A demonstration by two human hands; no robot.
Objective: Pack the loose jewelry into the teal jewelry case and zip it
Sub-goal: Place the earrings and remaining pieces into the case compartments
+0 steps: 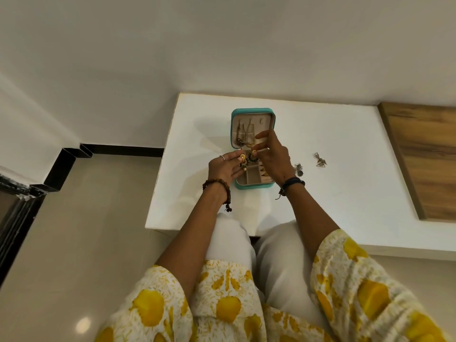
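I have the jewelry case point(252, 149) lying open flat on the white desk point(333, 144), lid half away from me with chains hanging in it, tray half toward me with its small compartments showing. I hold both hands over the hinge so whatever I free can drop straight into the tray.

My left hand point(225, 167) pinches one earring point(243, 162), a gold stud with a dark green beaded hoop and a pale bead hanging below. My right hand point(271, 156) pinches its twin point(253, 156) by the top, forefinger raised above the lid. I judge I am pairing or fastening them before laying them in, so they do not tangle.

Two more pieces wait on the desk to my right: a dark cluster point(298, 169) just beside my right wrist, and a gold geometric pair point(320, 160) further out. So the packing is unfinished and the zip untouched.

My hands cover the middle of the case; I cannot tell what the far compartments hold, nor make out the earring backs.
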